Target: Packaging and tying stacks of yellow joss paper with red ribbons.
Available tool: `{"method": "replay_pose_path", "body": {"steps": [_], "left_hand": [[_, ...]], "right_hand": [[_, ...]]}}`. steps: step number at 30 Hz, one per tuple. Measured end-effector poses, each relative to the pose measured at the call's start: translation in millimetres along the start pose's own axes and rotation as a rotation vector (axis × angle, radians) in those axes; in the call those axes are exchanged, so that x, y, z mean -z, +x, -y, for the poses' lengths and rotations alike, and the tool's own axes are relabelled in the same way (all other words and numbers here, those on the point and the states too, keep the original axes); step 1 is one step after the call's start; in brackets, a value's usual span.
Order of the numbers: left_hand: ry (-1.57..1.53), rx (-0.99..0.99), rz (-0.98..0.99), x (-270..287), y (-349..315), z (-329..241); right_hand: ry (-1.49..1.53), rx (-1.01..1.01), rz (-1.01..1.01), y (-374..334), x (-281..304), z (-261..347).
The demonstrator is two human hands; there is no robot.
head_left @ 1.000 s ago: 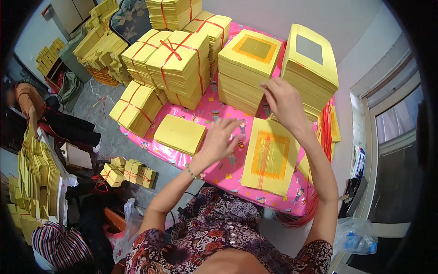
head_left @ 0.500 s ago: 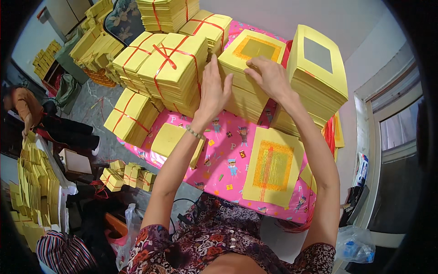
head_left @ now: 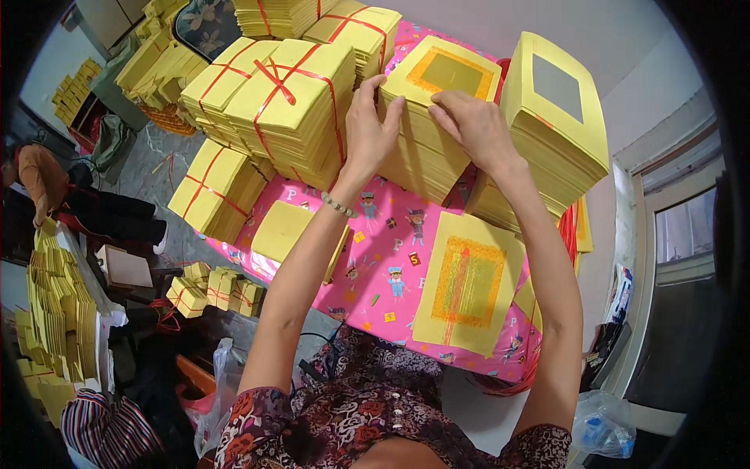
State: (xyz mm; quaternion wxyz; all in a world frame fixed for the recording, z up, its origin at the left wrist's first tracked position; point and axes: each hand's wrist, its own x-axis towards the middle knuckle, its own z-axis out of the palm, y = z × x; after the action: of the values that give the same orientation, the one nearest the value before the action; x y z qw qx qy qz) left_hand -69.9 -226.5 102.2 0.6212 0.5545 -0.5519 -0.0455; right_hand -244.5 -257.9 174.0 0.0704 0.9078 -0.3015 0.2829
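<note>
A tall stack of yellow paper sheets [head_left: 426, 148] stands on the pink table, its top sheet bearing a gold foil square with an orange border. At the stack's near left corner is my left hand [head_left: 372, 129], thumb apart from the fingers and fingertips against the edge. My right hand [head_left: 480, 131] has its fingers curled over the top front edge, with thumb and fingertips pinching the paper there. How many sheets lie between them cannot be made out. Closer to me lies a yellow sheet [head_left: 508, 270] with a gold and orange square.
Yellow paper bundles tied with red ribbon [head_left: 301, 98] crowd the table's left side. A taller stack with a silver square [head_left: 556, 86] rises on the right. A low yellow pile [head_left: 285, 234] sits near the left edge. A co-worker [head_left: 47, 180] bends over more paper at far left.
The view has shifted slightly. My left fingers have bent in toward the stack's corner. My right hand stays at the top front edge, its fingers more curled.
</note>
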Motion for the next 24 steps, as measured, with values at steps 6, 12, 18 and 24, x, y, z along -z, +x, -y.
{"method": "replay_pose_path", "body": {"steps": [6,12,18,24], "left_hand": [[-0.093,0.104,0.088,4,-1,-7],[-0.040,0.021,0.042,4,0,5],[-0.028,0.039,0.072,5,1,-3],[-0.028,0.008,0.070,5,2,1]], "right_hand": [[-0.009,-0.004,-0.059,0,-2,-2],[-0.010,-0.055,0.098,2,5,3],[0.020,-0.018,0.045,1,5,-4],[0.047,-0.028,0.037,0,3,-5]]}}
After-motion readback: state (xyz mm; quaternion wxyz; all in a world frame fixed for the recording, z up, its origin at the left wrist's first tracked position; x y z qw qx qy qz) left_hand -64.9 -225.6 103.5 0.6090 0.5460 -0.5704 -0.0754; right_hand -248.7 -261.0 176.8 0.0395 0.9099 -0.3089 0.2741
